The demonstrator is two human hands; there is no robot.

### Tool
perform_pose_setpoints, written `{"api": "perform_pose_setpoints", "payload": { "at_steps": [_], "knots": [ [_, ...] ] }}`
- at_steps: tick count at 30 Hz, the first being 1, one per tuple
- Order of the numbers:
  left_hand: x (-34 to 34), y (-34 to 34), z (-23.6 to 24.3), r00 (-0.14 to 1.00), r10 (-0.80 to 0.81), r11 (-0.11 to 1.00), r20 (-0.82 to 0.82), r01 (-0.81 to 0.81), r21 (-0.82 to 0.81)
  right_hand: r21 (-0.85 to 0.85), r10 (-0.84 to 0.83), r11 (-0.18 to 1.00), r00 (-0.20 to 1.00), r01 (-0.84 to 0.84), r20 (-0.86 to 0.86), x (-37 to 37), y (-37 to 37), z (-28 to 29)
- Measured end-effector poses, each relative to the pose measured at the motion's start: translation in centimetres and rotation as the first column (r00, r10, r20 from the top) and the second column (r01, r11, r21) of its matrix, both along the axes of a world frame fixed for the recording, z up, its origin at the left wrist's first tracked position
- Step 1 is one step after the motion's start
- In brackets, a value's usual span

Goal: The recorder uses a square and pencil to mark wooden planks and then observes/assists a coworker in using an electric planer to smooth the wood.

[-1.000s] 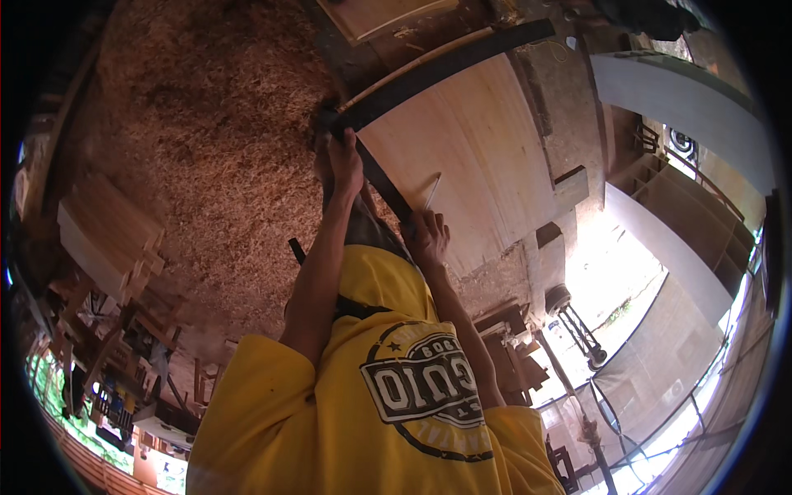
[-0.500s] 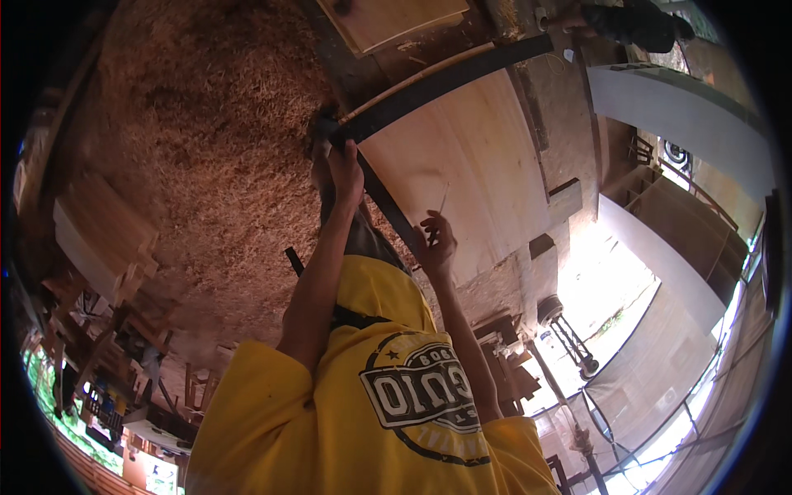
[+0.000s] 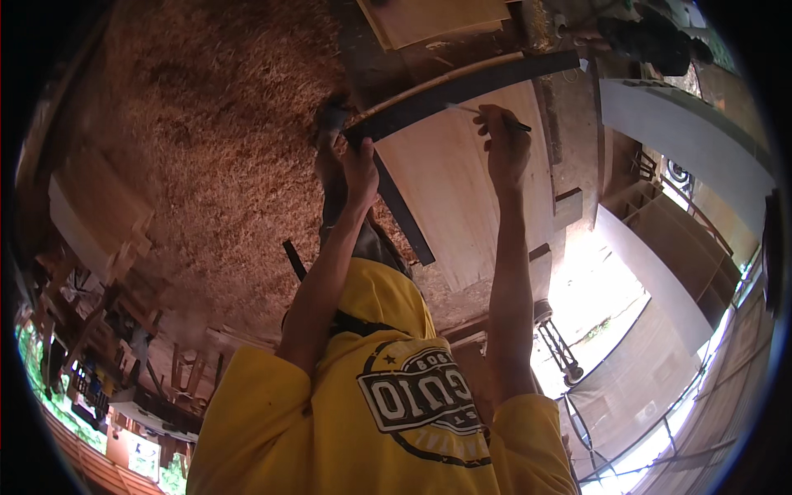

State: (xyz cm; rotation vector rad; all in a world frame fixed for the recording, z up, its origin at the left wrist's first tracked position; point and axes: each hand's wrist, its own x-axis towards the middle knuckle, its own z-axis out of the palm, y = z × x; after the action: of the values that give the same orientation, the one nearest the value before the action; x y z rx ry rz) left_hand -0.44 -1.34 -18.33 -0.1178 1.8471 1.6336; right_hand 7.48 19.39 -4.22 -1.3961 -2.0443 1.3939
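A large black framing square (image 3: 474, 88) lies on a pale wooden board (image 3: 445, 169). One leg runs along the board's far edge, the other down its left side. My left hand (image 3: 360, 175) is closed at the square's corner, thumb on top, other fingers partly hidden. Over the board's far right part, my right hand (image 3: 506, 153) pinches a slim pen-like tool (image 3: 518, 124) with a dark rear end. Its thin pale front points left toward the square's long leg; whether the tip touches, I cannot tell.
Wood shavings (image 3: 223, 148) cover the ground on the left, near stacked planks (image 3: 95, 214). Another board (image 3: 437, 21) lies beyond the square. Small wood blocks (image 3: 568, 208) sit right of the board. A long pale panel (image 3: 676, 120) and another person's dark-clothed arm (image 3: 652, 41) are at far right.
My right hand has moved from the near end of the square's short leg, away and to the right, carrying the pen-like tool to the long leg. My left hand stays at the corner.
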Motion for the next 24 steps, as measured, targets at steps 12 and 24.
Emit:
{"api": "perform_pose_setpoints", "payload": {
  "at_steps": [12, 24],
  "knots": [
    [-0.3, -0.1, 1.0, 0.995, -0.065, 0.995, -0.075, 0.059, -0.077, 0.322, 0.271, 0.895, 0.949, -0.309, 0.159, 8.2, -17.5, -6.2],
    [0.1, -0.1, 0.6, 0.997, -0.071, 0.997, -0.029, 0.071, 0.016, 0.285, 0.349, 0.827, 0.84, -0.484, 0.415, 10.2, -21.0, -8.5]
  ]
}}
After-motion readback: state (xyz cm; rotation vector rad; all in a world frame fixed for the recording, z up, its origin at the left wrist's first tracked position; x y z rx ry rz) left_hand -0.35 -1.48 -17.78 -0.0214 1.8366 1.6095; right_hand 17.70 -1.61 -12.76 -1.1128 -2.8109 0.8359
